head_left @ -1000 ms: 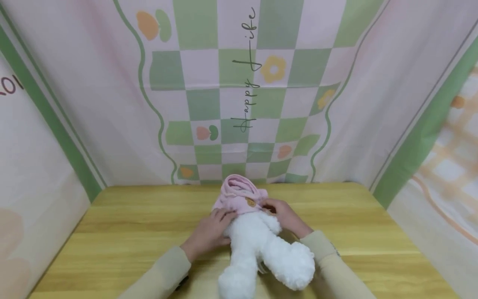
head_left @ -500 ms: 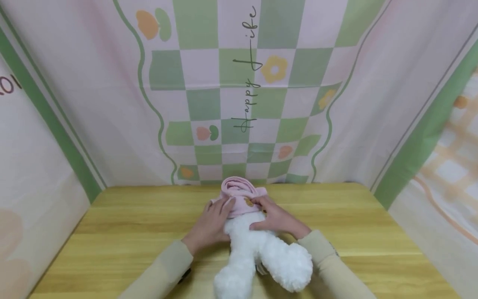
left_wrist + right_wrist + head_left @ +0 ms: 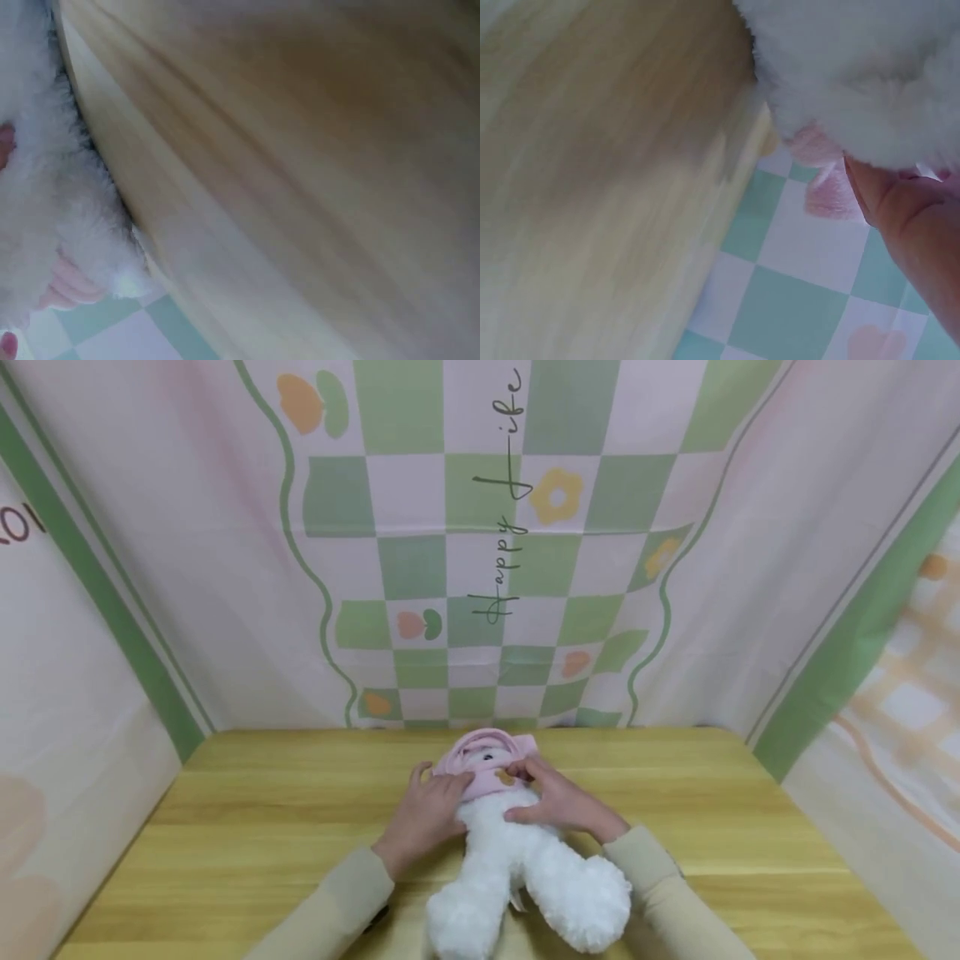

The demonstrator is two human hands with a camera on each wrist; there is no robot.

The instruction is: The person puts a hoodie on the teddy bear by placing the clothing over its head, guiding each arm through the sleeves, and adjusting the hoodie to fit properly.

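Note:
A white fluffy stuffed animal (image 3: 491,839) lies on the wooden table, its two legs spread toward me. Bunched around its head end is a pink garment (image 3: 486,787) with a brown patch on it. Inside the garment's round opening, white fur and one dark eye show. My left hand (image 3: 422,817) grips the garment's left side, thumb against the toy's body. On the other side my right hand (image 3: 568,802) pinches the garment near the patch, its thumb over the white fur. The right wrist view shows plush fur (image 3: 855,75) and some pink cloth (image 3: 832,191) by a finger.
The wooden table (image 3: 262,843) reaches back to a green-and-white checked curtain (image 3: 480,560). Further patterned curtains hang at the left and right sides. A small white tag (image 3: 517,900) sits between the toy's legs.
The garment has slid down toward me over the toy's head, and an eye now shows in its opening. My right thumb has moved onto the white fur.

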